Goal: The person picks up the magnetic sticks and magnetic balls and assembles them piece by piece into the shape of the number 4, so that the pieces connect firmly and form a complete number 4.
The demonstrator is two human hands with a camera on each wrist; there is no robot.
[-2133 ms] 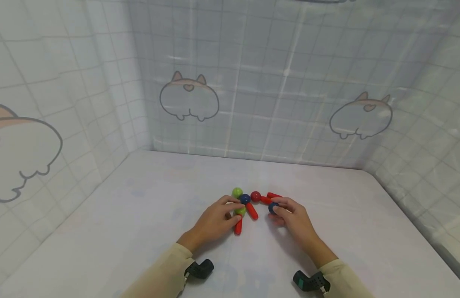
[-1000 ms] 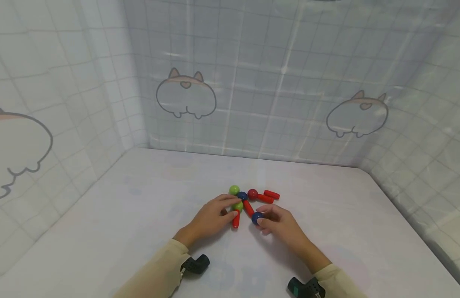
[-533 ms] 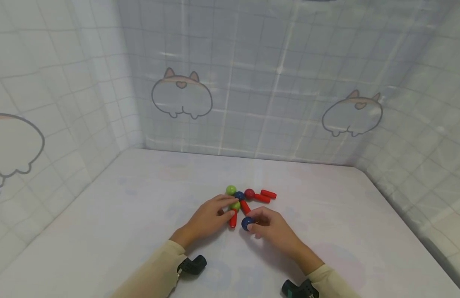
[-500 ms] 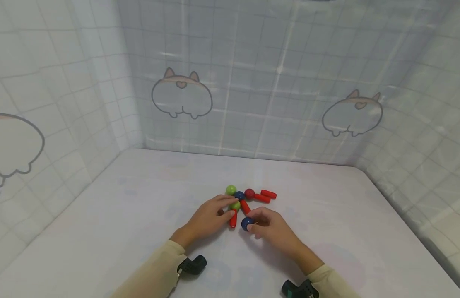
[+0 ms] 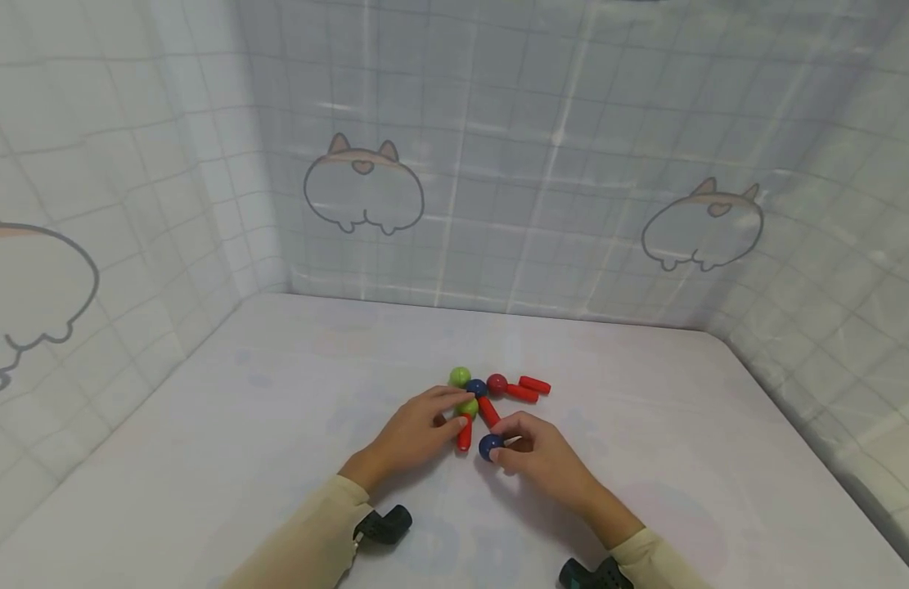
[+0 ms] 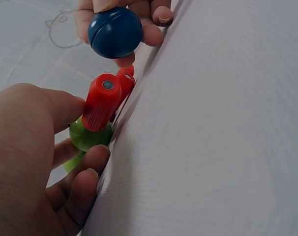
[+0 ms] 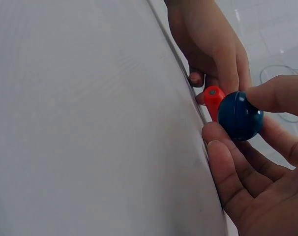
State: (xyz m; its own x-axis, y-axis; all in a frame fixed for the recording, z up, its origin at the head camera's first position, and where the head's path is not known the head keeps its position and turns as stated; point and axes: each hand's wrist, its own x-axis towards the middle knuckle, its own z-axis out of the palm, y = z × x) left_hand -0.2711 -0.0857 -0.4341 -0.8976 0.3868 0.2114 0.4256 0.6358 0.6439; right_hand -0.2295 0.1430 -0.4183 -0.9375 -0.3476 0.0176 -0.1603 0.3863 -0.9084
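Observation:
My left hand [image 5: 417, 433] curls round a lime-green ball [image 5: 467, 407], its thumb against the red stick [image 5: 465, 435] that runs from that ball toward me. In the left wrist view, the near end of this red stick [image 6: 102, 101] shows a small grey disc. My right hand [image 5: 546, 458] pinches a glossy dark-blue ball [image 5: 490, 447] between thumb and fingers, just right of the stick's near end. A second blue ball [image 5: 476, 388] lies beyond the left fingertips, with another red stick [image 5: 488, 411] running from it toward my right hand.
Behind the left hand sits another green ball [image 5: 460, 376]. A dark-red ball [image 5: 497, 384] has a red stick [image 5: 523, 393] at its right, and a further red stick [image 5: 534, 384] lies just behind. The white tabletop [image 5: 336, 343] ends at a tiled-pattern curtain [image 5: 513, 164].
My right hand has carried the blue ball left and toward me, from beside the back red sticks to near the left hand's stick. The left hand keeps its hold.

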